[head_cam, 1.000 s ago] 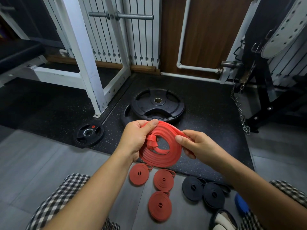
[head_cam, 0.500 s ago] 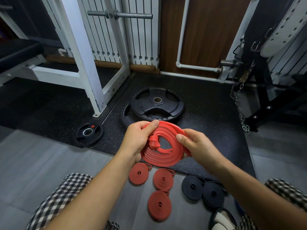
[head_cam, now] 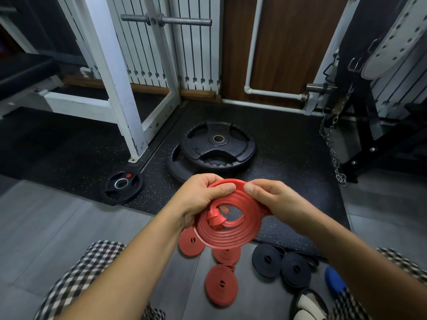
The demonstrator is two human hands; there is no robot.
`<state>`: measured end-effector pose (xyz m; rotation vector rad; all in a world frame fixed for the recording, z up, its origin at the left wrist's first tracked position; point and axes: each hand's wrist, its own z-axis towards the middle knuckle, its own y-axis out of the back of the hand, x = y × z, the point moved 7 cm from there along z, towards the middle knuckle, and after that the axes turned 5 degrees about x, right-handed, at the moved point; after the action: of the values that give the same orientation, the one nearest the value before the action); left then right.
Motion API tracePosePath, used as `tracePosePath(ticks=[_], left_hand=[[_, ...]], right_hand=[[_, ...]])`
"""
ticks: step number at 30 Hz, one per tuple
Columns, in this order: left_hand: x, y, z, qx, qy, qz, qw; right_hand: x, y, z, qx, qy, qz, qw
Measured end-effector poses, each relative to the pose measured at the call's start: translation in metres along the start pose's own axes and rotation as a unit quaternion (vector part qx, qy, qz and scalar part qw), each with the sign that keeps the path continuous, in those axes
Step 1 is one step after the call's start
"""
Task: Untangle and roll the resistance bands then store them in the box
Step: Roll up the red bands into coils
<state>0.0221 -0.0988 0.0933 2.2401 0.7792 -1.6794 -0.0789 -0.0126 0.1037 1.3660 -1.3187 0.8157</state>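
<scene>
A loosely coiled red resistance band (head_cam: 227, 232) hangs in the air between both hands, its inner end crumpled in the hollow middle. My left hand (head_cam: 199, 199) grips the coil's left and top edge, thumb on top. My right hand (head_cam: 276, 200) pinches the top right edge, fingers behind the coil. Below them on the grey floor lie three tight red rolls (head_cam: 221, 285) and two black rolls (head_cam: 280, 264). No box is in view.
Two stacked black weight plates (head_cam: 217, 146) and a small plate (head_cam: 122, 187) lie on the speckled black mat ahead. A white rack frame (head_cam: 120, 88) stands at the left, a chain (head_cam: 332, 148) and black machine at the right. A blue object (head_cam: 333, 279) and a shoe (head_cam: 308, 306) sit at bottom right.
The coil has tipped flatter toward me and dropped slightly. My right hand slid up to the coil's top edge, close to my left thumb.
</scene>
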Motion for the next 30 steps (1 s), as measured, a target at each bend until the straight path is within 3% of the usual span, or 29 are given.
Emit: tracePosePath(ticks=[3, 9, 13, 17, 23, 30], left_hand=[[0.002, 0.001, 0.0, -0.007, 0.006, -0.006, 1.0], [0.006, -0.006, 0.001, 0.005, 0.017, -0.016, 1.0], [0.005, -0.007, 0.001, 0.01, 0.026, -0.026, 0.999], [0.006, -0.002, 0.001, -0.016, 0.033, -0.054, 0.998], [0.004, 0.001, 0.001, -0.03, 0.026, -0.058, 0.998], [0.006, 0.006, 0.002, -0.067, 0.01, -0.067, 0.995]], right_hand=[[0.0, 0.005, -0.003, 0.026, -0.024, 0.019, 0.999], [0.01, 0.023, -0.005, -0.079, 0.035, -0.078, 0.993], [0.011, 0.026, -0.006, -0.106, 0.054, -0.103, 0.987], [0.006, 0.018, -0.004, -0.064, 0.035, -0.181, 0.981], [-0.006, 0.013, -0.005, -0.041, -0.009, -0.026, 0.999], [0.001, 0.001, -0.007, -0.009, 0.024, -0.115, 0.993]])
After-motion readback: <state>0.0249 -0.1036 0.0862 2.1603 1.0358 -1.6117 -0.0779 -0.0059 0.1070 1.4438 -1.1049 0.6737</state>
